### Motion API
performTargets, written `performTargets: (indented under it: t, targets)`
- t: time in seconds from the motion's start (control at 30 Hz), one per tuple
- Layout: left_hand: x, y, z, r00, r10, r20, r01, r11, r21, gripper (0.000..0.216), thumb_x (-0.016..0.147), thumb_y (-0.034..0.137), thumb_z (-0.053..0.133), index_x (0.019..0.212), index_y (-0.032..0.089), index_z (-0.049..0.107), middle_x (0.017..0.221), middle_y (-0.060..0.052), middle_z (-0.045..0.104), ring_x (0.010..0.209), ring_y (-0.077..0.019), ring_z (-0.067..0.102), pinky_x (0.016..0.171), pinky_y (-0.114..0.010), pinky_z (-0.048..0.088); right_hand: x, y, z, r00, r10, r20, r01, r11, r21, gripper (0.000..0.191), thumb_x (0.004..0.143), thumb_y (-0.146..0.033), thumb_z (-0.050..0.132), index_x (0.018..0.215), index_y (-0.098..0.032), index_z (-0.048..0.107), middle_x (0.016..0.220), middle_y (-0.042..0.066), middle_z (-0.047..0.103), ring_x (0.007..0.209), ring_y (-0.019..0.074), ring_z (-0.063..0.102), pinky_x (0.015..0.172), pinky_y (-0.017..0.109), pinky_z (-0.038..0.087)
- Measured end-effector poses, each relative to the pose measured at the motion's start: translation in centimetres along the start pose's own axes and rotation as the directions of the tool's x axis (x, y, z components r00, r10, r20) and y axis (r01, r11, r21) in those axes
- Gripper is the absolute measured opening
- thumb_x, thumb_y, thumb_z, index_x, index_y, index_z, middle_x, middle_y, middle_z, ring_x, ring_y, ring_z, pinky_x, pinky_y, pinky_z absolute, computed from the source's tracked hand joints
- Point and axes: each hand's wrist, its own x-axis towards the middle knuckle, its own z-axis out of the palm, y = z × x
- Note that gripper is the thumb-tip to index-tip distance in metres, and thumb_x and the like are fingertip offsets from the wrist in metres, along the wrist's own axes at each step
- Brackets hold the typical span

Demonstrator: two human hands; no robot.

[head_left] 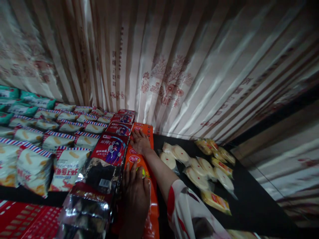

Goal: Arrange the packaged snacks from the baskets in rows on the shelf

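A column of orange snack packets (132,151) lies overlapped on the black tabletop, and both hands rest on it. My right hand (141,142) lies flat on the far packets, fingers stretched out. Nearer to me, my left hand (136,194) is laid over a closer orange packet with its fingers extended. Neither hand is wrapped around anything. Directly left of the orange packets runs a column of dark red snack packets (109,149), also overlapped. Part of the near orange packet is hidden under my left hand.
Rows of white snack bags (71,169) with striped tops and green bags (23,108) stand at left. A red plastic basket (30,220) is at lower left. Round pale wrapped snacks (196,177) and yellow packets (215,200) lie at right. A pleated curtain (161,66) hangs behind.
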Motion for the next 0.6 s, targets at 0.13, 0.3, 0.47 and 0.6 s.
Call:
performTargets:
  t: [0.13,0.3,0.47,0.6]
  targets:
    - [-0.1,0.0,0.0,1.0,0.003,-0.003,-0.003,1.0,-0.006,0.04,0.086,0.023,0.038,0.118,0.012,0.06,0.133,-0.012,0.052,0.13,-0.0303,0.036,0.108,-0.051,0.029,0.4,-0.3,-0.3,0.999,0.008,0.036,-0.008,1.0,-0.001,0.06,0.089,-0.046,0.032,0.144,-0.023,0.026,0.152,0.003,0.023,0.141,0.028,0.01,0.108,0.047,0.017]
    - [-0.1,-0.1,0.3,1.0,0.001,-0.023,-0.002,1.0,-0.013,0.04,0.085,0.023,0.039,0.119,0.014,0.059,0.133,-0.01,0.053,0.13,-0.0291,0.037,0.108,-0.049,0.029,1.0,-0.3,-0.5,1.0,-0.009,0.007,0.009,1.0,-0.002,0.062,0.089,-0.043,0.032,0.144,-0.016,0.027,0.151,0.008,0.024,0.141,0.0267,0.011,0.11,0.045,0.015]
    - [-0.2,-0.2,0.8,0.999,-0.001,-0.05,0.0,1.0,-0.029,0.04,0.085,0.024,0.039,0.119,0.015,0.059,0.135,-0.008,0.051,0.131,-0.0294,0.034,0.109,-0.049,0.027,1.5,0.0,-1.2,0.998,0.027,0.049,-0.026,0.999,-0.023,0.064,0.088,-0.049,0.033,0.144,-0.019,0.027,0.152,0.006,0.022,0.14,0.0275,0.012,0.108,0.048,0.02]
    - [-0.2,-0.3,0.8,0.999,-0.004,-0.035,0.003,0.999,-0.049,0.041,0.086,0.024,0.037,0.121,0.016,0.058,0.135,-0.008,0.051,0.132,-0.0285,0.033,0.109,-0.049,0.027,1.9,0.3,-1.6,0.997,0.032,0.076,-0.028,0.998,-0.054,0.06,0.09,-0.046,0.028,0.144,-0.02,0.028,0.152,0.003,0.023,0.14,0.0283,0.013,0.108,0.049,0.018]
